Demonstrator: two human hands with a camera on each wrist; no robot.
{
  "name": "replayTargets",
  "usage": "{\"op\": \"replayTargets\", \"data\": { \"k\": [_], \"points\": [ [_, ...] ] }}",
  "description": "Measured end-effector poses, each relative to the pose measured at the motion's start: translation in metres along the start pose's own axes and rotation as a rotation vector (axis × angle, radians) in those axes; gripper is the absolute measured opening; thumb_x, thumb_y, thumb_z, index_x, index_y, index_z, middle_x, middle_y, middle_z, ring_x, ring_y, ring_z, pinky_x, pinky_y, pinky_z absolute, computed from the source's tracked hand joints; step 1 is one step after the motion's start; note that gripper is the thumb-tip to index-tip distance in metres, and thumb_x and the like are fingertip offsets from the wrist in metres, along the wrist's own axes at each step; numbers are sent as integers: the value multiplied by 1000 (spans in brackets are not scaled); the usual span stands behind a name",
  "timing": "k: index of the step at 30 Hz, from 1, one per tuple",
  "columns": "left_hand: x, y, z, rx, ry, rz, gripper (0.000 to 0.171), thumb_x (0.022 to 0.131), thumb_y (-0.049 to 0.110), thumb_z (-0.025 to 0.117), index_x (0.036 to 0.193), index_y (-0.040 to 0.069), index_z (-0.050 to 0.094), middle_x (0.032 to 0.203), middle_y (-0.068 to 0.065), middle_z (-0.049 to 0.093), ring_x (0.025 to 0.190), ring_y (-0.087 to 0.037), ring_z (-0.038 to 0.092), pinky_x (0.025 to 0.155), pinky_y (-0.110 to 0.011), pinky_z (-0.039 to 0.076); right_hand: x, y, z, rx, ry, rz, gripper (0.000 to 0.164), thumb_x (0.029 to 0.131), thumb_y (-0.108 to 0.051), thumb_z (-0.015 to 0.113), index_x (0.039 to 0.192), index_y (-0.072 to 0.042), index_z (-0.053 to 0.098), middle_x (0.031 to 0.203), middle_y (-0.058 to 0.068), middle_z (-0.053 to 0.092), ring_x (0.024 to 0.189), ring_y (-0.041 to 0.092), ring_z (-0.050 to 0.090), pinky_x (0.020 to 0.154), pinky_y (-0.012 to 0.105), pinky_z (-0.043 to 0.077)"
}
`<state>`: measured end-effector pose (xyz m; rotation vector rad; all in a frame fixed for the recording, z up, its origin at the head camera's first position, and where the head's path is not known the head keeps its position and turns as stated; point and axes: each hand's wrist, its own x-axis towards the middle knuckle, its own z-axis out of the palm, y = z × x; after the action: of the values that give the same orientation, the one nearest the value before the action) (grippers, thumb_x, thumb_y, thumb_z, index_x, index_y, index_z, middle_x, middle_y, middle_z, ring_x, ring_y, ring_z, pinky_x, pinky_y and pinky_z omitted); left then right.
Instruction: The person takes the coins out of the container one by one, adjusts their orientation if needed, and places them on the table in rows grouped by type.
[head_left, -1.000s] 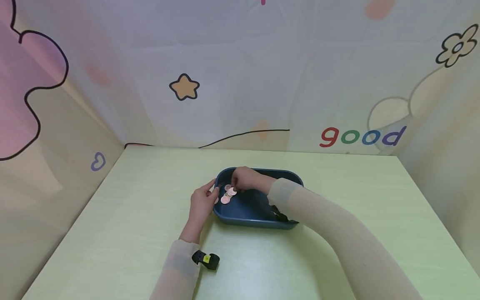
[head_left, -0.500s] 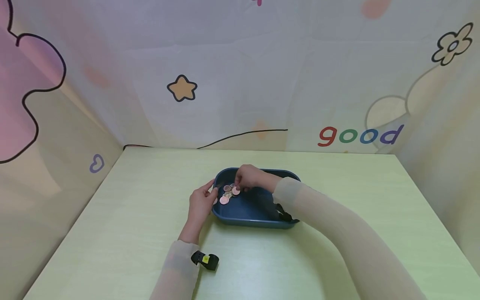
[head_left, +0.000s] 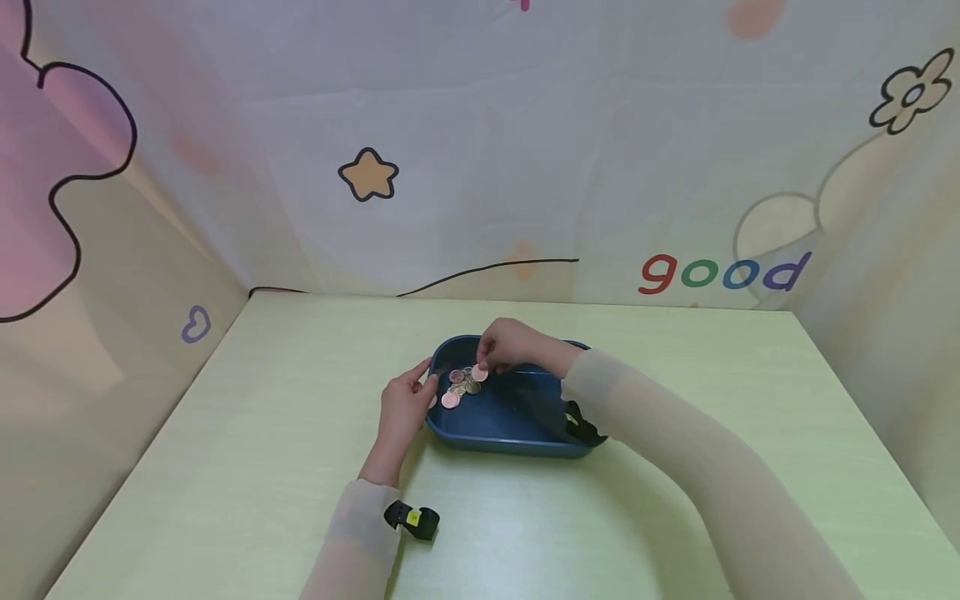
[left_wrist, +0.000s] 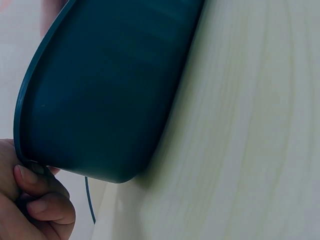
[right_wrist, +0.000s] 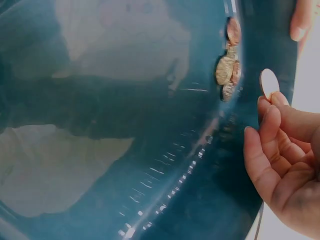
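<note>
A dark blue tray (head_left: pixel 510 425) with raised sides stands on the table. My left hand (head_left: pixel 405 407) grips its left end, thumb over the rim and fingers curled outside, as the left wrist view also shows of the tray wall (left_wrist: pixel 105 90). Over the tray's far left part, my right hand (head_left: pixel 510 343) pinches a coin (right_wrist: pixel 269 82) between thumb and index finger. In the right wrist view this coin is apart from the several coins (right_wrist: pixel 225 70) lying in a small overlapping cluster. Another pale disc (head_left: pixel 432 402) shows beside my left thumb, inside the rim.
The pale wooden table (head_left: pixel 247 442) extends around the tray. Behind it hangs a printed cloth backdrop (head_left: pixel 480 175), with more cloth at both sides. A black wrist strap (head_left: pixel 412 521) sits on my left sleeve, and another (head_left: pixel 581 425) hangs below my right cuff over the tray.
My right hand has drawn up and to the right, with a coin raised off the cluster. More of the coins are exposed now. My left hand stays on the tray's end.
</note>
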<state>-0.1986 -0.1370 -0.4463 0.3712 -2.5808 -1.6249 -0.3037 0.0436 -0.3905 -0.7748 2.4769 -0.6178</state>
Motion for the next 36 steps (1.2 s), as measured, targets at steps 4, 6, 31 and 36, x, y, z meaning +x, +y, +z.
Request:
{"op": "replayTargets", "data": {
  "k": [4, 6, 31, 36],
  "points": [
    [0, 1, 1, 11, -1, -2, 43, 101, 18, 60, 143, 7, 60, 61, 3, 41, 43, -10, 36, 46, -21, 33, -5, 0, -8, 14, 8, -2, 12, 97, -9, 67, 95, 0, 76, 86, 8, 73, 66, 10, 62, 71, 27, 60],
    [0, 1, 1, 11, 3, 3, 43, 101, 17, 60, 143, 7, 60, 61, 3, 41, 43, -10, 36, 46, -21, 33, -7, 0, -12, 14, 12, -6, 12, 97, -10, 68, 95, 0, 76, 85, 8, 72, 66, 10, 62, 71, 26, 60],
    [-2, -2, 4, 14, 60, 88, 41, 98, 12, 60, 137, 2, 64, 56, 6, 38, 48, -9, 33, 49, -21, 29, -82, 54, -46, 148, 169, 32, 19, 100, -11, 63, 106, 3, 74, 100, 16, 74, 84, 18, 67, 84, 35, 62],
    [-2, -2, 3, 12, 54, 85, 41, 98, 12, 60, 137, 2, 64, 57, 6, 38, 49, -10, 34, 49, -21, 29, -97, 60, -48, 198, 204, 47, 23, 100, -15, 64, 110, 4, 72, 102, 17, 74, 89, 21, 67, 88, 40, 62]
  ]
}}
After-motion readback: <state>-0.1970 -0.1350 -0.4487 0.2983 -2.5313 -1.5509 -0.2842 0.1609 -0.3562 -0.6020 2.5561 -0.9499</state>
